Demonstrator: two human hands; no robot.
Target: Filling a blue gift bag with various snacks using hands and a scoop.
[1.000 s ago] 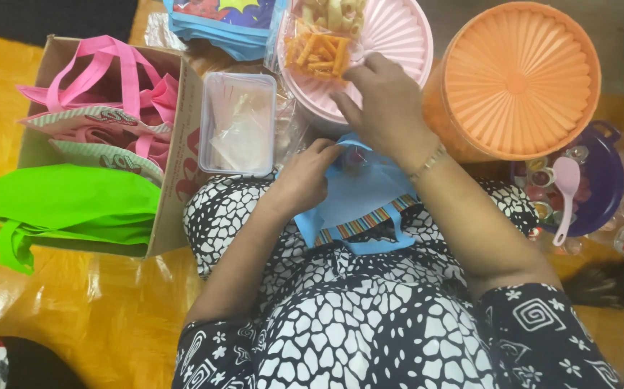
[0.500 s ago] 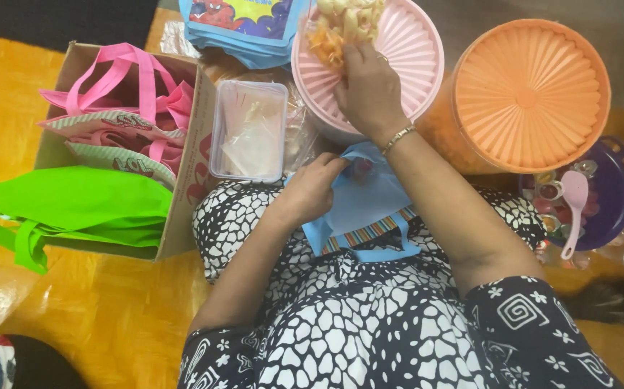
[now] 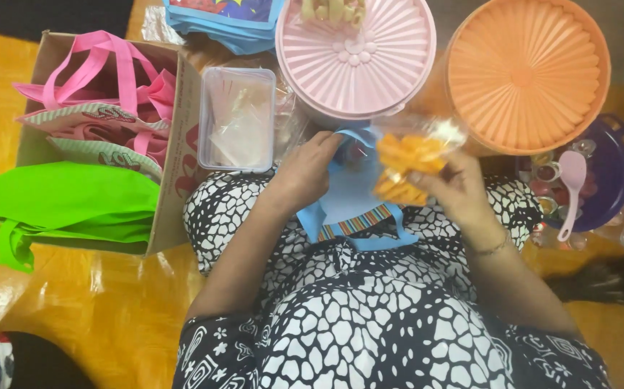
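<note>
Yellow floor [image 3: 81, 317] shines all around me where I sit, and my lap is covered by a black-and-white patterned dress [image 3: 369, 317]. On my lap lies a small blue bag [image 3: 348, 202] with a striped band and blue handles. My left hand [image 3: 308, 173] grips the bag's upper edge, fingers curled over the rim. My right hand [image 3: 452, 191] is closed around a clear packet of orange snacks [image 3: 405, 162], held right at the mouth of the blue bag, partly over the blue cloth. The two hands are apart, one on each side of the bag's opening.

Just beyond the bag stands a round pink tub [image 3: 355, 57] with a ribbed lid, and some pale snack pieces rest on its far edge. Beside it on my right is a larger orange tub [image 3: 528, 72] with the same ribbed lid. Further right sits a purple bowl [image 3: 614, 173] with a pink spoon [image 3: 571, 187] and small sweets in it. To the left of the pink tub is a clear plastic box [image 3: 238, 119] with its lid on. A cardboard box [image 3: 175, 166] on my left holds pink bags [image 3: 103, 94], and a bright green bag [image 3: 60, 209] lies against its front. More blue bags [image 3: 218, 18] are stacked at the far edge.
</note>
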